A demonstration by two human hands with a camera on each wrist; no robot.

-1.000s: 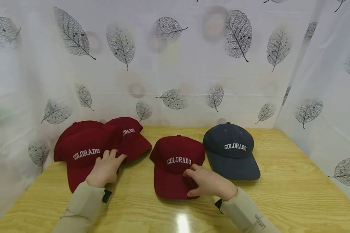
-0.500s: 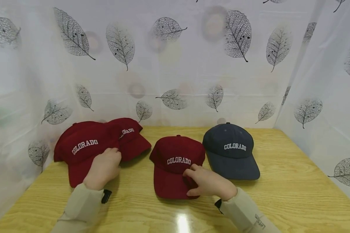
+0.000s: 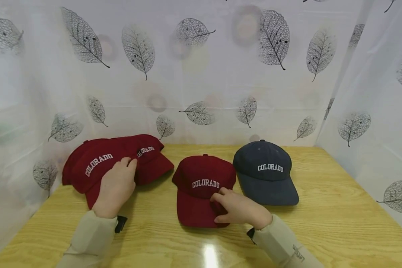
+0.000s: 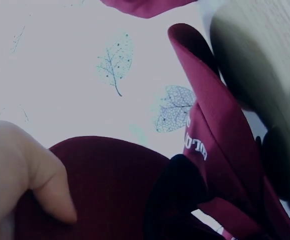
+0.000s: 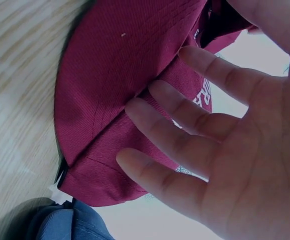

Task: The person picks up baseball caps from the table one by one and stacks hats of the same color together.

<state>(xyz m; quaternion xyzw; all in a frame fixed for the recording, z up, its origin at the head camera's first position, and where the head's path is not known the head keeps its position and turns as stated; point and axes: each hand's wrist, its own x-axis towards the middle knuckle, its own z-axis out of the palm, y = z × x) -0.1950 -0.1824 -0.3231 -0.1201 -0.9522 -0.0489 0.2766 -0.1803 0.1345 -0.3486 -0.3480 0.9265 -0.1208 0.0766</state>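
My left hand (image 3: 117,186) grips the brim of a dark red baseball cap (image 3: 98,178) lettered COLORADO. In the left wrist view the thumb (image 4: 47,180) presses on the brim (image 4: 110,175). This cap is tilted and overlaps another red cap (image 3: 68,173) behind it; a further red cap (image 3: 154,167) lies at its right. Relaxed, spread fingers of my right hand (image 3: 239,210) lie over the brim of the middle red cap (image 3: 201,171). The right wrist view shows these fingers (image 5: 160,130) extended along that cap; whether all of them touch it, I cannot tell.
A navy cap (image 3: 262,167) with the same lettering sits right of the middle red cap. All the caps are on a wood-grain table (image 3: 328,230). White curtains (image 3: 207,85) printed with leaves enclose the back and sides.
My left hand has closed on the brim and moved slightly up and left, lifting and tilting the left red cap. The right hand and the other caps stay put.
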